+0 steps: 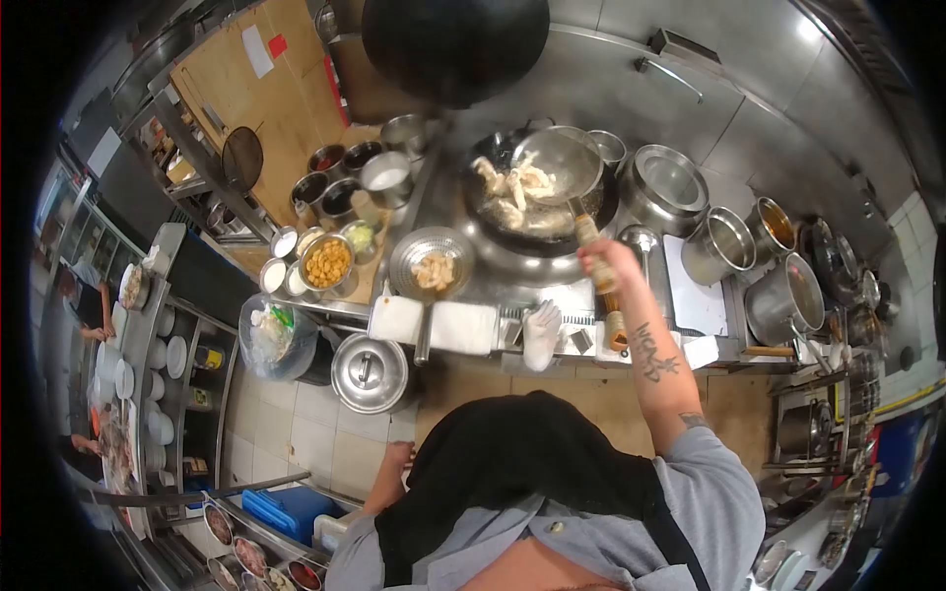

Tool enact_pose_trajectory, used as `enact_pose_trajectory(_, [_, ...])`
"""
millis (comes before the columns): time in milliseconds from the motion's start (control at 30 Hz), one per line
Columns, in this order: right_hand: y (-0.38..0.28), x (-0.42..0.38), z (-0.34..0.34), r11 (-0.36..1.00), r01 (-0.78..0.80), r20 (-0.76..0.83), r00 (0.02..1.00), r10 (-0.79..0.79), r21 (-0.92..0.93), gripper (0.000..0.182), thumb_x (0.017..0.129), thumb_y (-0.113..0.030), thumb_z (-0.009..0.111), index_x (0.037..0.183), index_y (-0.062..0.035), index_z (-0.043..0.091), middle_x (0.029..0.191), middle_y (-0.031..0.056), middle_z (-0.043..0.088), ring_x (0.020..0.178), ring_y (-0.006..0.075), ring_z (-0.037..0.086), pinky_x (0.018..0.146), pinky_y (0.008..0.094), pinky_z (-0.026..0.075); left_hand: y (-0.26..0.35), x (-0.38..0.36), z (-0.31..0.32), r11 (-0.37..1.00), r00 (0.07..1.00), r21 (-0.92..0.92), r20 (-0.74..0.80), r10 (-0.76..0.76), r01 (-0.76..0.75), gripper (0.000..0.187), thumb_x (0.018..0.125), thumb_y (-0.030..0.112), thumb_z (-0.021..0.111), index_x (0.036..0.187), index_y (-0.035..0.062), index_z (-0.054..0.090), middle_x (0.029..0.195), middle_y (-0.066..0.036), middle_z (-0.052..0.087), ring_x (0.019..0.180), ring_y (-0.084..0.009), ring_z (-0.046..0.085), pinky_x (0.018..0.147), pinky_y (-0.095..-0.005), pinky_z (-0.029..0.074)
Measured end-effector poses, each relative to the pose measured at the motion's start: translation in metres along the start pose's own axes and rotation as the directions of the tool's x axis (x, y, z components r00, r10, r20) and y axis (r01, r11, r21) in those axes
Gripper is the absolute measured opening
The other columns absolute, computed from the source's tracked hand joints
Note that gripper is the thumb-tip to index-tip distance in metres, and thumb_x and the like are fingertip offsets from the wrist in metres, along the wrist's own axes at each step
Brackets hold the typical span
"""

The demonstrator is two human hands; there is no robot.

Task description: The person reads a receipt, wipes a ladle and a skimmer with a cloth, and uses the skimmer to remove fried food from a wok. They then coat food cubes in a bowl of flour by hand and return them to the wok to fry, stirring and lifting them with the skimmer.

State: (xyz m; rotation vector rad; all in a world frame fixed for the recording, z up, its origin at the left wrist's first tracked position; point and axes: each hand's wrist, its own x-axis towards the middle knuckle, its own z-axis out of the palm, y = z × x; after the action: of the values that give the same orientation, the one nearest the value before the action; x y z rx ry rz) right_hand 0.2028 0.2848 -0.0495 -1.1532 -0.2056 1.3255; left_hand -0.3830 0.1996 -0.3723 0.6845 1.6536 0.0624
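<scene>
My right hand [609,264] is wrapped round the light-coloured handle of a wide strainer [567,163], whose round bowl is tilted over the wok [480,219]. Pale strips of food [522,185] lie at the strainer's left edge and spread down into the wok. Low beside the black apron is my left hand [398,456], away from the counter, with its fingers mostly hidden. Left of the wok rests a perforated skimmer [432,258] with light food pieces in it. A white glove or cloth [541,335] lies at the counter's front edge, below the wok.
Metal pots [718,246] line the right side. At the left stand seasoning containers and a bowl of golden pieces [328,263]. A lidded pot [370,372] and a plastic-lined bin [276,335] are in front of the counter. A dark round wok [455,44] overhangs the back. Another person's arms [94,315] show far left.
</scene>
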Motion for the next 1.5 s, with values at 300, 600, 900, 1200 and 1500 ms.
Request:
enact_pose_trajectory(300, [0.011, 0.006, -0.001, 0.833, 0.176, -0.124, 0.952, -0.279, -0.525, 0.058, 0.074, 0.007, 0.061, 0.13, 0.0045, 0.047, 0.079, 0.0122, 0.061, 0.056, 0.0193, 0.059, 0.047, 0.0335, 0.05, -0.045, -0.065, -0.01, 0.27, 0.303, 0.139, 0.38, 0.874, -0.953, 0.022, 0.086, 0.019, 0.063, 0.09, -0.0024, 0.068, 0.075, -0.009, 0.066, 0.065, -0.022, 0.063, 0.059, -0.0359, 0.047])
enact_pose_trajectory(600, [-0.008, 0.004, -0.013, 0.61, 0.286, -0.122, 0.833, -0.539, -0.739, 0.077, 0.074, 0.001, 0.064, 0.146, 0.001, 0.037, 0.084, 0.015, 0.066, 0.053, 0.0182, 0.06, 0.049, 0.0329, 0.05, -0.024, -0.018, -0.002, 0.93, 0.943, 0.159, 0.089, 0.321, -0.332, 0.026, 0.091, 0.023, 0.058, 0.105, 0.001, 0.064, 0.087, -0.012, 0.065, 0.068, -0.0212, 0.06, 0.06, -0.0359, 0.047])
enact_pose_trajectory(900, [-0.029, -0.008, -0.05, 0.264, 0.134, -0.079, 0.744, -0.663, -0.955, 0.075, 0.075, -0.007, 0.066, 0.143, 0.0038, 0.038, 0.121, 0.0261, 0.063, 0.112, 0.0351, 0.062, 0.097, 0.0363, 0.047, -0.068, 0.01, -0.019, 0.499, 0.672, 0.485, 0.297, 0.678, -0.718, 0.029, 0.088, 0.026, 0.058, 0.091, -0.0016, 0.068, 0.078, -0.016, 0.067, 0.069, -0.0258, 0.064, 0.062, -0.0384, 0.049])
enact_pose_trajectory(1200, [-0.004, -0.034, -0.007, 0.931, -0.032, -0.099, 0.995, -0.004, -0.362, 0.034, 0.079, 0.01, 0.054, 0.112, 0.0144, 0.046, 0.084, 0.016, 0.06, 0.058, 0.0191, 0.06, 0.049, 0.0297, 0.054, -0.072, 0.022, -0.013, 0.49, 0.65, 0.487, 0.237, 0.722, -0.723, 0.033, 0.088, 0.026, 0.052, 0.085, -0.0027, 0.068, 0.075, -0.015, 0.068, 0.071, -0.0256, 0.067, 0.061, -0.0385, 0.052])
enact_pose_trajectory(1500, [0.014, -0.026, 0.025, 0.969, 0.004, -0.071, 0.997, -0.023, -0.249, 0.028, 0.079, 0.005, 0.056, 0.104, 0.0116, 0.048, 0.076, 0.0138, 0.06, 0.057, 0.0203, 0.058, 0.048, 0.0316, 0.051, -0.017, -0.03, 0.001, 0.969, 0.979, -0.143, 0.003, 0.202, -0.199, 0.02, 0.087, 0.017, 0.06, 0.093, -0.0012, 0.066, 0.078, -0.007, 0.065, 0.065, -0.0183, 0.06, 0.058, -0.034, 0.047])
